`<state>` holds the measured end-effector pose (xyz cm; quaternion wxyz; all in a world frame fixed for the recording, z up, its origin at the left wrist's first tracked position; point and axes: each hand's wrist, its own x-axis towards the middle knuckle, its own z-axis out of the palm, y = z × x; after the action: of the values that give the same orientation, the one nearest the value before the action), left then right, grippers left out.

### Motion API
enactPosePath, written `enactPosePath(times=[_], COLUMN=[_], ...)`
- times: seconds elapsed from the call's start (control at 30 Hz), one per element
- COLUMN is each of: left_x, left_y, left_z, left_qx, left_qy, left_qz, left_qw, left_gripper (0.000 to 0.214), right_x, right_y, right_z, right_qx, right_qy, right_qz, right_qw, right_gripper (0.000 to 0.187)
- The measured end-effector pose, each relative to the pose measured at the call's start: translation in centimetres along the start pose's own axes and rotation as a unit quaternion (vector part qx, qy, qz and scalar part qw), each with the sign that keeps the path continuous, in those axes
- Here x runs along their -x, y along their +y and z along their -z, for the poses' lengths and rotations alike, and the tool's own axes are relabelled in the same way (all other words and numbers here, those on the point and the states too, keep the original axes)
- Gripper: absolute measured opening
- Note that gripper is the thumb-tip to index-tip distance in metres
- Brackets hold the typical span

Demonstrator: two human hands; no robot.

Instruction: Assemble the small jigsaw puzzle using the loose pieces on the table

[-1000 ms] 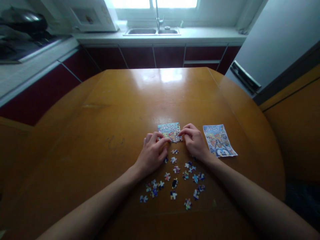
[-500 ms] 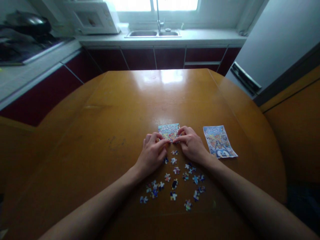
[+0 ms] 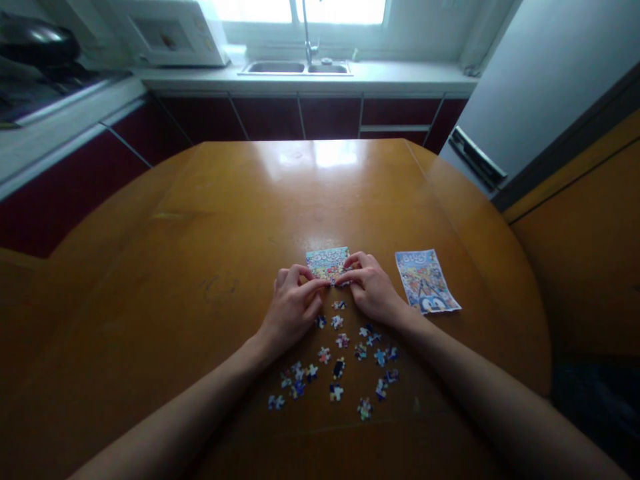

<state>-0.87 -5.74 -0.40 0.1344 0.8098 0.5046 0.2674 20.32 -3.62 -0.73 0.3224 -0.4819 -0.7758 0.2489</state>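
A partly joined jigsaw puzzle lies flat on the wooden table, its upper part light blue and its lower part crowded with colours. My left hand grips its lower left corner, with thumb and fingers closed at the edge. At the lower right, my right hand holds the puzzle the same way, and both thumb tips nearly meet at the bottom edge. Just below lies a loose jigsaw piece, with a white piece under it. Several more pieces are scattered between my forearms. My fingers cover the puzzle's lower corners.
A printed picture sheet lies right of my right hand. Beyond the wooden table are a counter with a sink, a microwave, and a wok on the stove. A fridge stands at the right.
The whole view has shifted slightly, so everything appears a little further left. Both hands keep their places at the puzzle's lower edge, and the loose pieces lie as before.
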Motion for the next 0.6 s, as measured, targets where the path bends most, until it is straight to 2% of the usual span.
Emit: enactPosePath(times=[0.37, 0.6], left_x=[0.05, -0.23], left_y=[-0.29, 0.41], left_z=[-0.07, 0.26], left_qx=[-0.020, 0.012], left_qy=[-0.008, -0.005], left_qz=[0.005, 0.005], left_qw=[1.000, 1.000], left_gripper=[0.026, 0.025], right_x=[-0.01, 0.00], right_y=[-0.09, -0.45], right_z=[-0.01, -0.27], right_qx=[0.018, 0.003], right_qy=[-0.005, -0.013], right_qz=[0.013, -0.017], right_qw=[1.000, 1.000], right_gripper=[0.026, 0.033])
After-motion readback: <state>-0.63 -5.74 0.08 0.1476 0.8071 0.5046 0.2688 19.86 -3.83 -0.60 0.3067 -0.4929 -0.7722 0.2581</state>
